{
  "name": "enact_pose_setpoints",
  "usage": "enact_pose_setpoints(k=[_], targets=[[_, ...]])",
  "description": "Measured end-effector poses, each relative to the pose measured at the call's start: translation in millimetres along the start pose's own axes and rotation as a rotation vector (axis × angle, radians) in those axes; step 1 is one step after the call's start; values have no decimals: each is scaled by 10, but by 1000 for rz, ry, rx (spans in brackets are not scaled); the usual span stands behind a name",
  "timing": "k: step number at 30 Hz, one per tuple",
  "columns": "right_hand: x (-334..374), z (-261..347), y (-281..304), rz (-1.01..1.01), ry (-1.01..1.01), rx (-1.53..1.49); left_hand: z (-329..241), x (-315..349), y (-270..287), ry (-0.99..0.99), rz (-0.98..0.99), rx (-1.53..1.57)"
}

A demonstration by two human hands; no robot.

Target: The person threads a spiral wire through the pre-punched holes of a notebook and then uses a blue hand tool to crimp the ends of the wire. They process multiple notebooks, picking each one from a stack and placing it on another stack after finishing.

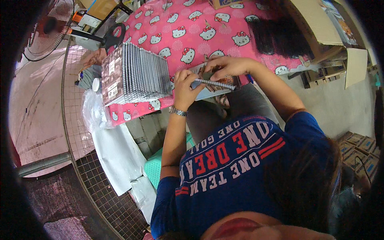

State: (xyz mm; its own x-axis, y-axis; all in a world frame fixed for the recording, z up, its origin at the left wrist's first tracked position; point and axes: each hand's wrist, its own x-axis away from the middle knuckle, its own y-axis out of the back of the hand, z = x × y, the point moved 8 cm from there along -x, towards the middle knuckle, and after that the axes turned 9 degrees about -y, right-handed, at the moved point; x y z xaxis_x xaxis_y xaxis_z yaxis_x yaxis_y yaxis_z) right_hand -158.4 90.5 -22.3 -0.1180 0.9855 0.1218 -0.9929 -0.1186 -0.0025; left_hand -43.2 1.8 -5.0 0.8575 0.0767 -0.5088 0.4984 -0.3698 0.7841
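A spiral-bound notebook [229, 81] with a brown printed cover lies at the table's near edge, in front of my body. Its wire coil runs along the side closest to me, above a pale sheet or board [208, 94]. My left hand [186, 85], with a metal watch at the wrist, is closed on the coil's left end. Over the cover, my right hand [229, 68] has its fingers bent and pinched at the notebook; its fingertips are partly hidden. Left of my left hand stands a tall stack of similar spiral notebooks [138, 74].
A pink cartoon-print cloth covers the table [188, 36]. Beyond the stack are a tape dispenser [114, 37] and a fan [49, 26]. An open carton [320, 24] stands at the right, a clear plastic bag [96, 110] hangs at the left, and a green stool [153, 168] is below.
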Motion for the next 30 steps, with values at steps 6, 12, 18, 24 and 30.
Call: enact_pose_setpoints(k=[6,12,18,24,30], targets=[[-78,-88,-2,-26,-22,218,-51,-34,-15,-25,58,9],[-123,135,-48,17,45,230,1,2,-21,30,88,21],[-210,-16,42,-3,-12,264,21,-50,12,43,58,38],[-153,153,-102,126,55,-72,30,-74,63,96,36,104],[-252,159,-125,245,29,-231,131,-9,87,117,44,111]])
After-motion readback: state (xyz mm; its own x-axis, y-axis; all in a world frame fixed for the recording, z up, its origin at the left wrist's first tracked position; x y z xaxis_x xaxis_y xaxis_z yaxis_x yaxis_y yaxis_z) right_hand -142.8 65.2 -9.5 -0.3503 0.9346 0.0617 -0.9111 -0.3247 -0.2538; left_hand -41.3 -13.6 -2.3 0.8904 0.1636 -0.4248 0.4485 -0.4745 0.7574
